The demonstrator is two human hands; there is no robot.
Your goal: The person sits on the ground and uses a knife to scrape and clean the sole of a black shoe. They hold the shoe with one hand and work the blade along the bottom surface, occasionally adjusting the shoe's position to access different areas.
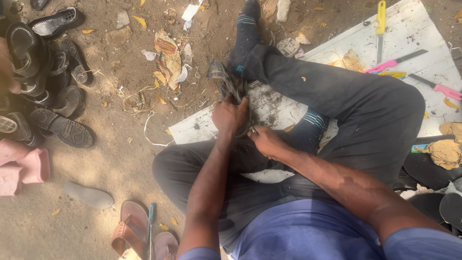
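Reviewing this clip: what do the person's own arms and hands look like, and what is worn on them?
Both arms are bare from the short blue fabric sleeves of a shirt down to the hands. The left hand and the right hand wear no gloves. No watch or wristband shows on either wrist.

Daylight was bright but dappled: sun glared off the white board point(414, 43) (upper right), while soft shade covered the dirt ground point(120, 159). Focus was fair, edges slightly stretched and soft.
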